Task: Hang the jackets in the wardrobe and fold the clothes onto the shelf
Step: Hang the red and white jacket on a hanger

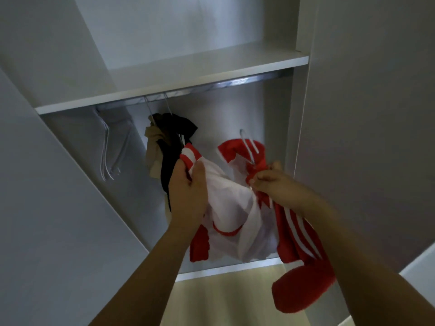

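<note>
a red and white jacket [235,208] is held up in front of the open wardrobe [270,114], below the rail [211,87] and toward its right end. the left hand [188,191] is curled round the striped shoulder on one side, and the right hand [275,182] is pinching the red fabric by the collar on the other, so both hands are closed on the garment. a white hanger [249,147] is seen poking up out of the collar, its hook free and not yet on the rail. the white lining is turned outward and one red sleeve is left dangling low at the right. further left along the rail, a dark jacket [174,147] and a beige garment [153,149] are already hung side by side, and spare hangers [108,149] are parked at the far left end. the shelf [188,74] above the rail carries nothing that can be seen. the hanging step is judged to be in hand, with the folding not yet begun. next, the hook would need to be lifted over the rail in the gap right of the dark jacket, with the shoulders seated on the hanger before release.
</note>
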{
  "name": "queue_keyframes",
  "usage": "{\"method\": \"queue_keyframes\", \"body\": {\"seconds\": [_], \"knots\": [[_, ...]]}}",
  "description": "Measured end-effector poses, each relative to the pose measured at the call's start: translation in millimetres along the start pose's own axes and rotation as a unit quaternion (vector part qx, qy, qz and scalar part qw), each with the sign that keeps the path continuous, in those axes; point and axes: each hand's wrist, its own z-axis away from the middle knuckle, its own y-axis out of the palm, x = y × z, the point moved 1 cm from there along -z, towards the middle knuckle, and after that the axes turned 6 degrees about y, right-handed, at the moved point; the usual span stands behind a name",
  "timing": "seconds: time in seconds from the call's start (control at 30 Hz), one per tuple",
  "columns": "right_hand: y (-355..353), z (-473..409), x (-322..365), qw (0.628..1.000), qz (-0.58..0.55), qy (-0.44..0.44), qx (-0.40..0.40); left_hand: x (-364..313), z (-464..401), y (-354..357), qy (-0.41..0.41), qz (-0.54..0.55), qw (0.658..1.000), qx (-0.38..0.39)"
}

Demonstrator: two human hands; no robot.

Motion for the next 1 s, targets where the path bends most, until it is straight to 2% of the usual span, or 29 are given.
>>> {"method": "queue_keyframes", "body": {"seconds": [0.1, 0.17, 0.27, 0.37, 0.43, 0.57, 0.63, 0.7, 0.77, 0.8, 0.83, 0.87, 0.93, 1.0], "knots": [[6.0, 10.9, 4.3, 0.995, -0.024, 0.029, 0.095, -5.2, -10.5, 5.2, -0.011, 0.030, 0.999, 0.000], [8.4, 10.8, 3.1, 0.994, 0.006, 0.022, 0.109, -5.4, -9.3, 9.8, -0.003, 0.032, 0.999, -0.017], [9.6, 7.0, -7.8, 0.994, 0.072, 0.027, 0.081, 3.0, -8.6, 6.4, -0.021, 0.035, 0.999, -0.029], [2.3, 1.7, -32.9, 0.991, 0.125, 0.023, 0.030, 21.6, -23.0, -19.8, -0.030, 0.036, 0.993, -0.109], [-4.5, -1.5, -47.6, 0.995, 0.098, 0.031, -0.011, 38.4, -35.0, -41.8, -0.017, 0.021, 0.987, -0.158], [-6.7, -10.9, -51.5, 0.994, 0.049, 0.001, -0.102, 76.3, -33.4, -54.4, -0.037, -0.041, 0.984, -0.168], [-8.5, -13.5, -44.1, 0.989, 0.040, -0.022, -0.139, 98.9, -31.4, -52.5, -0.085, -0.089, 0.984, -0.129], [-12.1, -13.7, -36.2, 0.986, 0.027, -0.047, -0.155, 123.7, -33.3, -51.7, -0.173, -0.133, 0.976, -0.006], [-14.9, -11.5, -28.3, 0.985, 0.022, -0.080, -0.153, 142.0, -34.3, -45.9, -0.238, -0.205, 0.937, 0.154], [-16.0, -9.4, -23.5, 0.984, 0.025, -0.096, -0.150, 144.4, -36.6, -39.5, -0.251, -0.250, 0.912, 0.208], [-16.9, -6.9, -18.1, 0.982, 0.032, -0.111, -0.148, 138.6, -40.1, -30.7, -0.259, -0.269, 0.897, 0.237], [-17.6, -4.1, -12.7, 0.981, 0.042, -0.124, -0.143, 129.6, -45.9, -18.1, -0.250, -0.261, 0.900, 0.243], [-20.4, 1.9, -3.9, 0.978, 0.072, -0.147, -0.131, 98.4, -62.8, 8.5, -0.271, -0.104, 0.933, 0.211], [-25.3, 8.1, 0.0, 0.973, 0.099, -0.167, -0.125, 65.9, -88.5, 32.4, -0.317, 0.086, 0.932, 0.156]]}}
